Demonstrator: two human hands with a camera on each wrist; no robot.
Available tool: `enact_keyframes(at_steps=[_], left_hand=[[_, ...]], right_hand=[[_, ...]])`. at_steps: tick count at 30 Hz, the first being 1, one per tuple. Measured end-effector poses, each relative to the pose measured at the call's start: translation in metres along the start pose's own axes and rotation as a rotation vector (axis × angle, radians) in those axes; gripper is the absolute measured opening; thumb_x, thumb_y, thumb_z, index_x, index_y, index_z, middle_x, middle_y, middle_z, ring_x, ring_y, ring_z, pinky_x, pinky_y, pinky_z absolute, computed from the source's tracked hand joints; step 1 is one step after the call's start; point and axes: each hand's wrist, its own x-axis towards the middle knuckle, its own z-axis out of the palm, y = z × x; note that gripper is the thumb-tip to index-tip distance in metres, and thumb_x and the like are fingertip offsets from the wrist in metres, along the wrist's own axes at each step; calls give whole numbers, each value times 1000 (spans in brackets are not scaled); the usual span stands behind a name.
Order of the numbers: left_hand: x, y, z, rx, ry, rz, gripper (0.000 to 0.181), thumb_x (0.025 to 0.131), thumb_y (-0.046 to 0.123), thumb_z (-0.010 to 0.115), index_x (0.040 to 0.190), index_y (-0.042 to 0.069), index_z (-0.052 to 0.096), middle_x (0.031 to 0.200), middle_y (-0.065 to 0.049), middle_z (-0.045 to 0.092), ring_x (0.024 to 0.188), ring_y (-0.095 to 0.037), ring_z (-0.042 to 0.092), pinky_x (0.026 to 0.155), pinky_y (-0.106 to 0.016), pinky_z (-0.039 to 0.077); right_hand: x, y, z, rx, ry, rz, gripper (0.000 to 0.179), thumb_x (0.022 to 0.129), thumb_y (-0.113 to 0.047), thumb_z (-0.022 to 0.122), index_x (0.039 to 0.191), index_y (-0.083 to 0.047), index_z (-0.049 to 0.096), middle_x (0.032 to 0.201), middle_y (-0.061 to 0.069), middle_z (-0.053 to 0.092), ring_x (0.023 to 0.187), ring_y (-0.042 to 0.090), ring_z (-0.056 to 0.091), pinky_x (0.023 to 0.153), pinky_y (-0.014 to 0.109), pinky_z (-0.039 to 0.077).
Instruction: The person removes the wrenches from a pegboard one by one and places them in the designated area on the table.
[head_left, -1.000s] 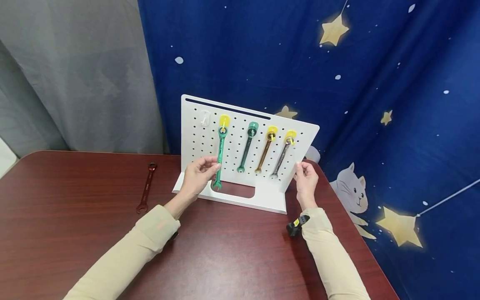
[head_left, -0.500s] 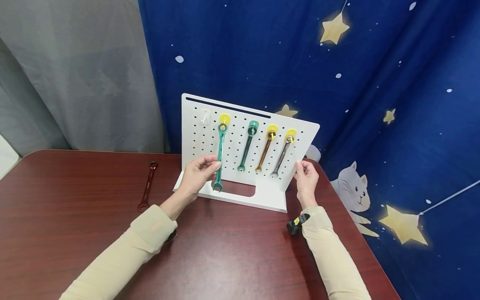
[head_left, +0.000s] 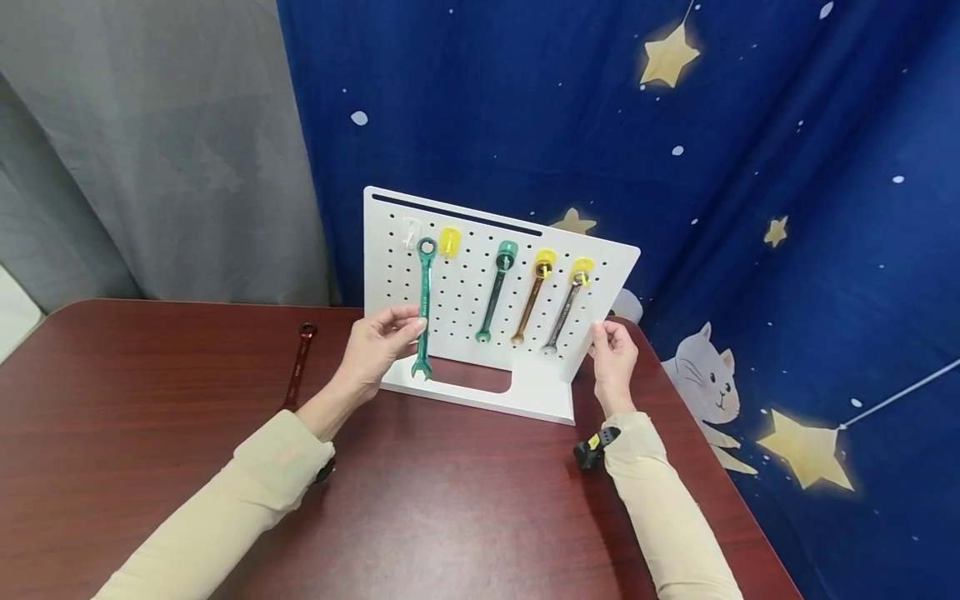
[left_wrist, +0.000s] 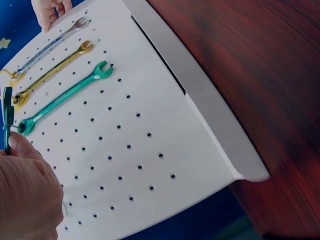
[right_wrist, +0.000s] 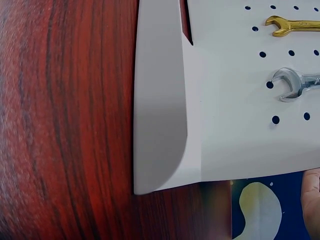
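My left hand (head_left: 373,346) pinches a shiny green combination wrench (head_left: 424,287) by its shank, ring end up and open end down. That wrench is apart from the yellow hook (head_left: 449,242) and stands in front of the white pegboard (head_left: 468,329), near the clear hook (head_left: 411,234). In the left wrist view the held wrench (left_wrist: 7,120) appears edge-on above my hand (left_wrist: 30,200). My right hand (head_left: 615,367) grips the pegboard's right edge with the thumb in front; its other fingers are partly hidden. Only part of that hand (right_wrist: 311,202) enters the right wrist view.
Another green wrench (head_left: 491,300), a gold wrench (head_left: 529,310) and a silver wrench (head_left: 562,318) hang from hooks on the board's right half. A red wrench (head_left: 299,367) lies on the brown table (head_left: 150,433), its lower end hidden by my left arm. Curtains hang behind.
The green wrench's ring has come off the yellow hook, and my left hand has carried it left toward the clear hook. My right hand stays on the board's edge.
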Motion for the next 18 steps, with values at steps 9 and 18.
enact_keyframes(at_steps=[9,18], left_hand=[[-10,1,-48,37,51,-2,18,84,18,71,102,16,65,83,8,66,74,-1,63,70,-21,56],[-20,-4,-106,46,78,-81,17,86,17,69,102,16,63,82,10,68,71,-1,66,67,-17,55]], right_hand=[[-4,-11,0,20,-22,19,8,92,-11,60,87,-4,57,74,-4,56,62,9,49,59,18,49],[-9,-19,1,0,-25,21,8,92,-10,59,87,-4,58,74,-5,58,69,10,52,64,20,52]])
